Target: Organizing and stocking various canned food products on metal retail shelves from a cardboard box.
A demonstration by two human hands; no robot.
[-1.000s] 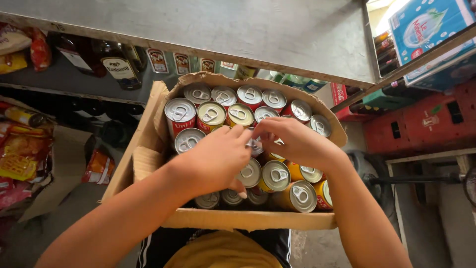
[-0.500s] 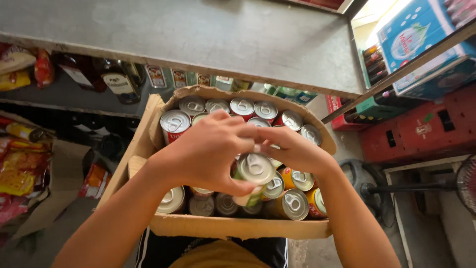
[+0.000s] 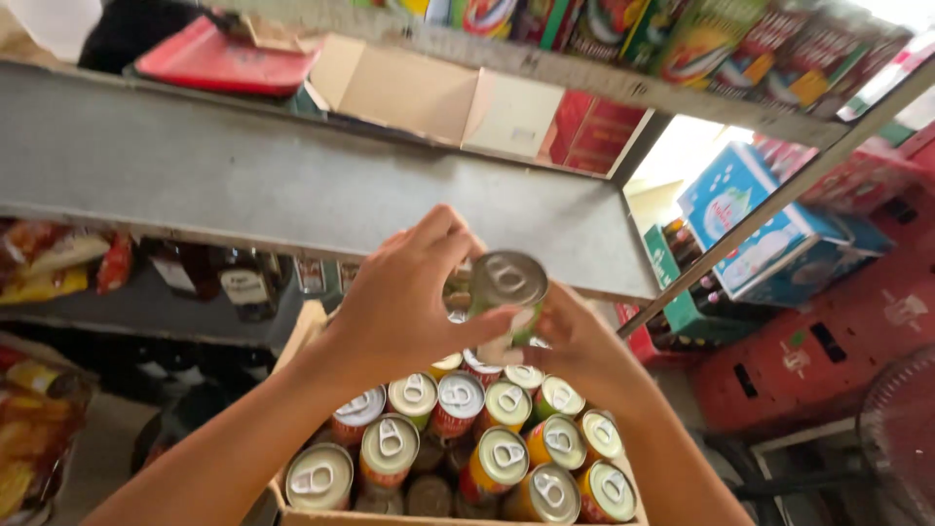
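Hands, left (image 3: pixel 409 307) and right (image 3: pixel 575 346), are clamped on one tilted can (image 3: pixel 506 297), seemingly lifted above the carton (image 3: pixel 302 336).

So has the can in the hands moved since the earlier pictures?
Yes. The can, held by both hands, has risen out of the cardboard box to the grey shelf's front edge.

Open tan carton (image 3: pixel 438 97) lies on the grey shelf, red boxes (image 3: pixel 596 131) beside it. Blue-and-white box (image 3: pixel 750 229) stands tilted at right. Colourful snack packets (image 3: pixel 39 263) hang lower left.
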